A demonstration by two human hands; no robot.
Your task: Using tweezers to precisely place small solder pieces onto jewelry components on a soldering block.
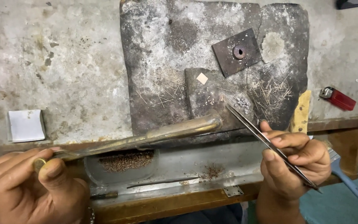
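Two tools: long tarnished brass blowpipe (146,139), curved tip, slim steel tweezers (266,143)

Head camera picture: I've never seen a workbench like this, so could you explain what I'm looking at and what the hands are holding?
The camera sits on the person's head and looks down at their own two hands. The left hand grips a long brass-coloured tube with a curved tip. The right hand pinches metal tweezers, points forward. Both aim at a dark scorched slab on a worn grey bench. On the slab lie thin wire bits, a square plate with a hole and a small pale chip. A red lighter lies to the right.
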